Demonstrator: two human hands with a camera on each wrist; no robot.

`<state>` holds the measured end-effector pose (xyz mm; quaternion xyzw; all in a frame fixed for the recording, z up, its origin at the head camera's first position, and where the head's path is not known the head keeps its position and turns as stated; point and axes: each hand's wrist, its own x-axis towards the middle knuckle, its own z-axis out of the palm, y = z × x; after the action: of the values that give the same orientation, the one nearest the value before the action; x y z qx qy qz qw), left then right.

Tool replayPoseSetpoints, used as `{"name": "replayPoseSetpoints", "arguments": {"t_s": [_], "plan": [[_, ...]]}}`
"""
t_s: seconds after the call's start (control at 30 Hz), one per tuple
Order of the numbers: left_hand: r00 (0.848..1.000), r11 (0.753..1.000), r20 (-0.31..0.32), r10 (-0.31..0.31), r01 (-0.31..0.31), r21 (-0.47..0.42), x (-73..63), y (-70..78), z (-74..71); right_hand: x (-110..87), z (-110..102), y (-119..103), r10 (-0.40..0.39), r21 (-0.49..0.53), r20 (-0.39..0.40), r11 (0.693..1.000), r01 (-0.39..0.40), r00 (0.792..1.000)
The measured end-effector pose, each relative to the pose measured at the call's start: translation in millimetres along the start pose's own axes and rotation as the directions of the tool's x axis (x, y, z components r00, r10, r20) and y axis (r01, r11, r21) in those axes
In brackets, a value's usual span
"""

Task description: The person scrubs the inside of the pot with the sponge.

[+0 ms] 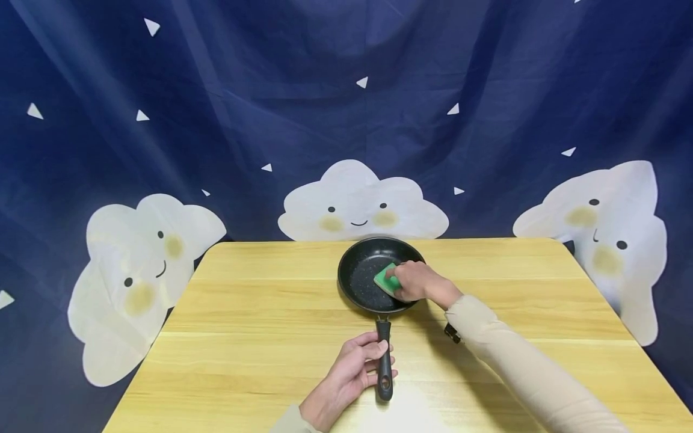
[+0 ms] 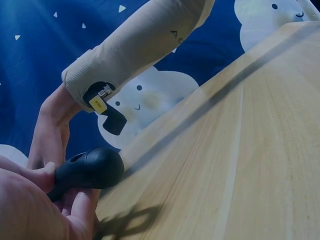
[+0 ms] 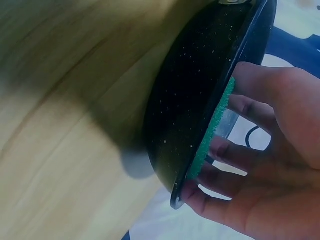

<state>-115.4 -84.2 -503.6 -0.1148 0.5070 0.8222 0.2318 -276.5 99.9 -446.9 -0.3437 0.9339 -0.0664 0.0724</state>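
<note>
A black speckled frying pan [image 1: 361, 273] is at the far middle of the wooden table, its handle [image 1: 384, 361] pointing toward me. My left hand [image 1: 352, 367] grips that handle, thumb on top and fingers underneath. In the left wrist view, the rounded handle end [image 2: 102, 167] sticks out past the thumb. Inside the pan, my right hand [image 1: 414, 281] holds a green scrubbing sponge [image 1: 386, 279] with a paler layer below. From the right wrist view, the fingers [image 3: 255, 112] spread along the sponge's green edge [image 3: 212, 130], partly behind the pan's rim.
The light wooden table [image 1: 260, 300] stretches out on both sides of the pan. Behind it hangs a dark blue curtain [image 1: 303, 78] printed with white clouds and small triangles. A black camera mount [image 1: 452, 332] sits under the right wrist, below the beige sleeve [image 1: 520, 361].
</note>
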Motion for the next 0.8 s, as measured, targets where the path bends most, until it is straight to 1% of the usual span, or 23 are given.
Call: {"name": "replayPoseSetpoints", "arguments": {"t_s": [0.23, 0.53, 0.67, 0.8], "plan": [[1.000, 1.000, 0.002, -0.002, 0.002, 0.011, 0.2, -0.3, -0.1, -3.0, 2, -2, -0.045, 0.057, -0.015, 0.997, 0.046, 0.999], [1.000, 1.000, 0.000, -0.019, 0.020, 0.015, 1.8, -0.5, -0.9, -5.9, 7, -10, -0.014, 0.132, -0.008, 0.991, 0.015, 1.000], [1.000, 1.000, 0.000, -0.020, 0.020, 0.016, 1.8, -0.5, -1.0, -8.0, 9, -12, -0.025, 0.160, -0.016, 0.987, 0.027, 1.000], [1.000, 1.000, -0.001, -0.022, 0.022, 0.022, 1.2, 0.3, -0.7, -9.5, 10, -13, -0.057, 0.203, -0.015, 0.977, 0.059, 0.998]]}}
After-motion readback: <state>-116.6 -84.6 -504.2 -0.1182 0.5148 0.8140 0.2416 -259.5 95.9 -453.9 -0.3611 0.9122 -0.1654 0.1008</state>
